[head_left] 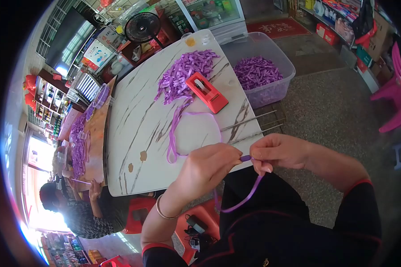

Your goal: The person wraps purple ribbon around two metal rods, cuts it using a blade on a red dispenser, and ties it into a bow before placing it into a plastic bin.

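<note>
My left hand (pixel 211 163) and my right hand (pixel 280 151) meet at the table's near edge. Both are closed in a pinch on a purple ribbon (pixel 244 203). Between the fingertips shows a short darker, folded or rolled part of it. A length of the ribbon hangs in a loop below my hands, over my lap. More purple ribbon (pixel 173 139) lies in loose loops on the table beyond my left hand. Behind that is a heap of short purple ribbon pieces (pixel 182 73). A red tape dispenser (pixel 213 99) stands against the heap's right side.
Two thin metal rods (pixel 254 119) jut past the right edge of the marble-patterned table (pixel 133 111). Beside it stands a clear plastic bin (pixel 276 95) of purple pieces. At left, another person (pixel 78 213) holds ribbon at a wooden table (pixel 96 147). Red stools (pixel 209 209) stand below.
</note>
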The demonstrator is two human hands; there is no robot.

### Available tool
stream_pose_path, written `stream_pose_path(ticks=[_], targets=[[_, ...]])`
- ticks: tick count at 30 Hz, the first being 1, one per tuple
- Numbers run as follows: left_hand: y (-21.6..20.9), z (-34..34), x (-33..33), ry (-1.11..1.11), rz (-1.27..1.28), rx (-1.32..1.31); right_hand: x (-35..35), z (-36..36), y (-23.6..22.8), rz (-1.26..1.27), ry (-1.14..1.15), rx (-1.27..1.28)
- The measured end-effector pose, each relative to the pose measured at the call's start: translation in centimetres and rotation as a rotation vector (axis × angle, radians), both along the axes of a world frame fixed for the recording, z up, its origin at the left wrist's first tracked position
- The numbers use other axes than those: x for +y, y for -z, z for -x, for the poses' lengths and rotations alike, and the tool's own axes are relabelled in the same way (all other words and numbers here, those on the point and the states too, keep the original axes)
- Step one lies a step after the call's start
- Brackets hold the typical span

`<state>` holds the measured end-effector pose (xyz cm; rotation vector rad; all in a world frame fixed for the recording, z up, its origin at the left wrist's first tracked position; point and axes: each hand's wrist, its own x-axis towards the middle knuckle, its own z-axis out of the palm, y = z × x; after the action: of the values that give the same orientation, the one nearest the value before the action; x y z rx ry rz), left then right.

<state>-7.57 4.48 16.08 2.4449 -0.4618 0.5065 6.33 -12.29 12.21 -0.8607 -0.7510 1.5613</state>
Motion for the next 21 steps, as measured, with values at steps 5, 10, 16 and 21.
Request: stream_pose_path(ticks=[5,10,16,21], targets=[[1.5,-0.9,-0.5,-0.081,0.78,0.693,-1.3,-1.2,-1.7,-0.473,0.371,-1.477],[3.7,-2.3,-0.6,0.034,0.986,0.705,-1.7,-1.6,-0.2,0.018,0.213,-0.423],[3.8,-3.2,-0.8,-0.007,0.731,0.707,-2.1,-2.6,1.2,0.166,0.101,-0.191],[5.1,-4.8,-0.5,0.085,0.969,0.861,-2.4,-3.3,0.9,0.12,0.154,-0.32]])
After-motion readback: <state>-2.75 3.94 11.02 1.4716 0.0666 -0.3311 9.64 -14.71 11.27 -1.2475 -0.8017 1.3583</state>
